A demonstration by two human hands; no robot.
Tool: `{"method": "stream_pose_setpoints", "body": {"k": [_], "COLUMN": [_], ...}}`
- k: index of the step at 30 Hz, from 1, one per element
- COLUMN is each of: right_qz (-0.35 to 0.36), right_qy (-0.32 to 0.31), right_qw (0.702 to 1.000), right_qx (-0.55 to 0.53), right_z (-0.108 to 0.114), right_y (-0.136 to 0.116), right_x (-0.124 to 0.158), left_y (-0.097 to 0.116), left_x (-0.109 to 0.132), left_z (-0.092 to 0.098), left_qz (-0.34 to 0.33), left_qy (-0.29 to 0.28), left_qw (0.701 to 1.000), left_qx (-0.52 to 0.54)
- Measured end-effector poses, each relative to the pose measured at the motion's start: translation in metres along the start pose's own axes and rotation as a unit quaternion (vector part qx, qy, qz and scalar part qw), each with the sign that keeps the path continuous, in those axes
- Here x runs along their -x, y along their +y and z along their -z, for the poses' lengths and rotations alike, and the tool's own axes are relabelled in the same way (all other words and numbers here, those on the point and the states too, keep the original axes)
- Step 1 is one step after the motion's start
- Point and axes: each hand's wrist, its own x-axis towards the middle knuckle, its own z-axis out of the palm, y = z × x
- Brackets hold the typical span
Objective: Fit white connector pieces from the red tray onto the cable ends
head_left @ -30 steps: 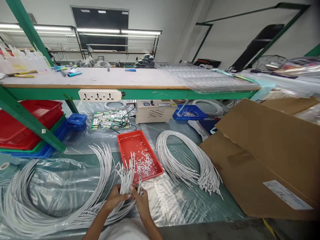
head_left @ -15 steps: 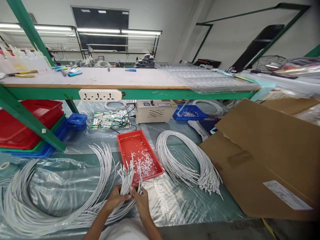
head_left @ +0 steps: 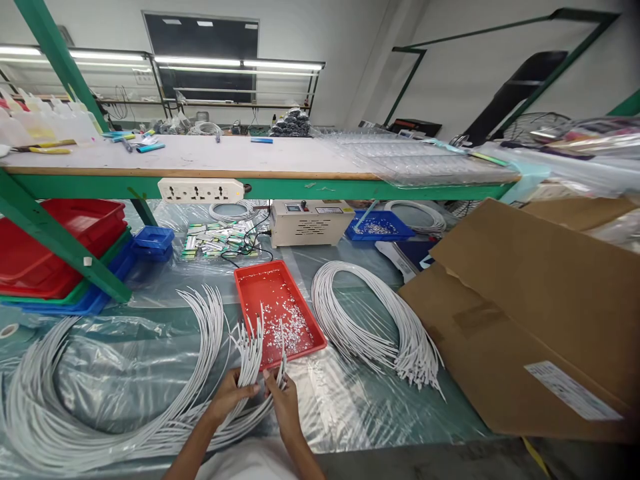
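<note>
A bunch of thin white cables [head_left: 251, 353] stands upright in my left hand [head_left: 233, 395], its fingers wrapped round it below the cut ends. Close beside it, my right hand [head_left: 281, 393] grips a smaller group of the same cables [head_left: 283, 357] between thumb and fingers. The cables run down behind my hands into a large loose coil [head_left: 60, 437] on the left. Just beyond my hands lies a red tray [head_left: 260, 283] with many small whitish bits [head_left: 290, 327] scattered in it. The cable tips reach over its near left side.
Another bundled coil of white cables [head_left: 345, 333] lies right of the tray. An open cardboard box [head_left: 500, 333] stands at the right. A beige machine [head_left: 313, 223] and a blue tray [head_left: 385, 233] are under the shelf [head_left: 300, 157]. Stacked bins [head_left: 65, 247] sit at left.
My hands have moved slightly apart, and the left bunch has shifted a little left, widening the gap between the two groups of cables. The surroundings stay the same.
</note>
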Motion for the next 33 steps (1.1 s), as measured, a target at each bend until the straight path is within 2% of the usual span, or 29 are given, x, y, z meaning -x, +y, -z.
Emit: {"method": "stream_pose_setpoints", "body": {"k": [5, 10, 16, 25, 29, 33], "right_qz": [0.007, -0.015, -0.012, -0.013, 0.002, 0.009], "right_qy": [-0.026, -0.014, -0.010, 0.032, 0.008, 0.012], "right_qw": [1.000, 1.000, 1.000, 0.999, 1.000, 1.000], "right_qx": [-0.008, -0.005, 0.003, 0.018, 0.015, 0.006], "right_z": [-0.002, -0.002, -0.001, 0.002, -0.002, -0.005], "right_y": [-0.004, -0.002, 0.000, 0.004, -0.002, -0.008], "right_x": [0.000, -0.001, -0.003, 0.000, 0.003, 0.003], "left_y": [-0.001, 0.001, 0.009, 0.005, 0.002, -0.005], "left_x": [-0.001, 0.001, 0.003, 0.001, 0.000, -0.004], "left_z": [0.000, -0.001, -0.003, 0.001, 0.001, 0.001], "left_qz": [-0.008, -0.007, -0.029, -0.011, -0.010, -0.008], "left_qy": [-0.037, -0.039, -0.084, -0.027, -0.027, -0.047], "left_qw": [0.999, 0.999, 0.996, 0.999, 0.999, 0.999], "left_qx": [-0.002, 0.001, 0.018, -0.015, -0.018, -0.017]}}
